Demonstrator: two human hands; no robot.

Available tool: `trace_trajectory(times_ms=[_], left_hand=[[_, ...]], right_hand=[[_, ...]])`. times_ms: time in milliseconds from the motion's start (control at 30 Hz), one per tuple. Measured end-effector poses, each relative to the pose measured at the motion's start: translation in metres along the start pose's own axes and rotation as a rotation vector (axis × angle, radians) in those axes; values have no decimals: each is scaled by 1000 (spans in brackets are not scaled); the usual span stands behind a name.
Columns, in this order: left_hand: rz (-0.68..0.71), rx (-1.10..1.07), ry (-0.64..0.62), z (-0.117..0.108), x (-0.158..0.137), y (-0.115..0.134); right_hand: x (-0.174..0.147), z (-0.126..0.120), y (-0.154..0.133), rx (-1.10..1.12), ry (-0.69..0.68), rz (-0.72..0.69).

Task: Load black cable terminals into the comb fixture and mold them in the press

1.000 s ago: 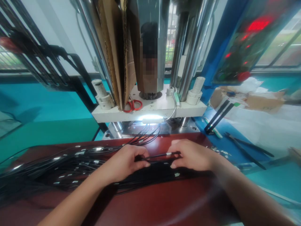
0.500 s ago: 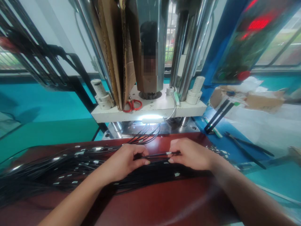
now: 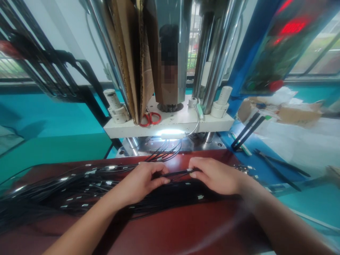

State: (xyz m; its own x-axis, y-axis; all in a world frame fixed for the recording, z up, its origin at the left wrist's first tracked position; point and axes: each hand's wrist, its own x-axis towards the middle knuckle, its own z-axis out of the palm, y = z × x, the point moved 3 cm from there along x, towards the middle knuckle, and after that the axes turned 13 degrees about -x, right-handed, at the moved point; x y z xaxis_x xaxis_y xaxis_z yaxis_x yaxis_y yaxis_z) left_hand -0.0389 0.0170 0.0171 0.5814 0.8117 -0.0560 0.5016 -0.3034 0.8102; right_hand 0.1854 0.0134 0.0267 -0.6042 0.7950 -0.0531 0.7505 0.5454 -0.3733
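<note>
Between my two hands a thin black cable (image 3: 177, 173) is stretched, with a small white tag near its right end. My left hand (image 3: 147, 176) pinches it between thumb and fingers. At the tag, my right hand (image 3: 212, 174) closes its thumb and fingertips on the same cable. Beneath both hands lies a thick bundle of black cables (image 3: 175, 196) with small white tags, spreading to the left over the dark red table (image 3: 170, 230). Several cables run from the bundle into the press, under a bright lamp (image 3: 172, 135).
Ahead stands a press with a white plate (image 3: 122, 131), bearing red-handled scissors (image 3: 150, 119) and cardboard (image 3: 130, 63). To the right are pliers (image 3: 278, 166), black strips (image 3: 245, 131), small scattered pieces (image 3: 245, 170) and a control box with a red button (image 3: 276, 85).
My right hand has shifted slightly left along the cable, its fingers now at the white tag. My left hand stays almost where it was, still pinching the cable.
</note>
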Motion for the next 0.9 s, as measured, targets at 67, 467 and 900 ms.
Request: trace_trajectory(times_ms=[67,467,900], left_hand=[[-12,-4,-2,0,0,1],[-10,-8,-2,0,0,0],[13,-24,-33,1,-1,3]], right_hand=[[0,0,-1,21,-23,-21],[5,13,3,-17,-142,89],[2,8,2,56,-100,32]])
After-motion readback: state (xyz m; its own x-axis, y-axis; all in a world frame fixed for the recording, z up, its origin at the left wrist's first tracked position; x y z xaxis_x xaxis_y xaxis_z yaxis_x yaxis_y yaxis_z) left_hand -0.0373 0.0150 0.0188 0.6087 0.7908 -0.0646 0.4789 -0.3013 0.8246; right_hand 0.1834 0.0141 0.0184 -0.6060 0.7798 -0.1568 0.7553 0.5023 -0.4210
